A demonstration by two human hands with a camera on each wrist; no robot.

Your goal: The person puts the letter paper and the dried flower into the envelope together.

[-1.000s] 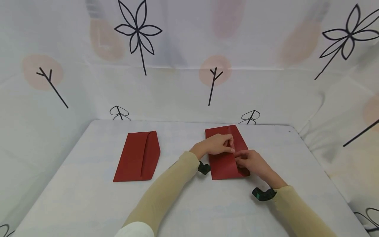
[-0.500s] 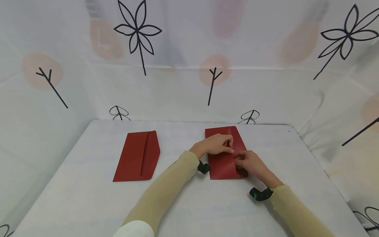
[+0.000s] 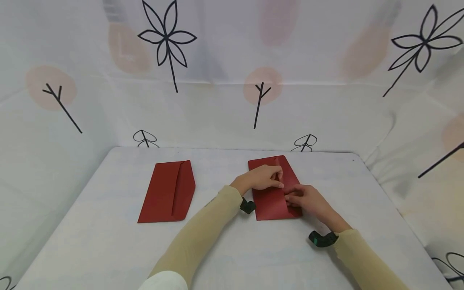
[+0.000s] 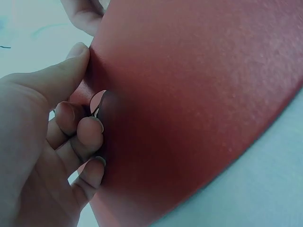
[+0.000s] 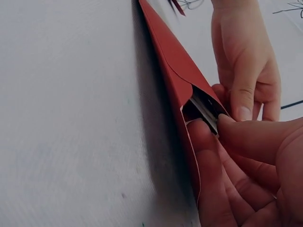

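A red envelope (image 3: 270,207) lies on the table at centre right, its long flap side facing right. My left hand (image 3: 259,177) reaches over it and pinches the edge of its front panel (image 4: 189,104) between thumb and curled fingers, lifting that edge. My right hand (image 3: 306,199) has its fingers in the envelope's opening. Between its thumb and fingers, the right wrist view shows the end of some thin papers (image 5: 203,111), dark with a pale edge. What is printed on them cannot be made out, and most of them is hidden inside the envelope.
A second red envelope (image 3: 159,193) lies at the left with its flap side to the right. White cloth covers the table (image 3: 108,249). Behind it hangs a patterned white curtain (image 3: 210,117). A dark band device (image 3: 322,239) sits at my right wrist.
The envelope under my hands has shifted slightly to the left, and both hands have gone with it. The lower right corner of its flap shows less. The other envelope lies still.
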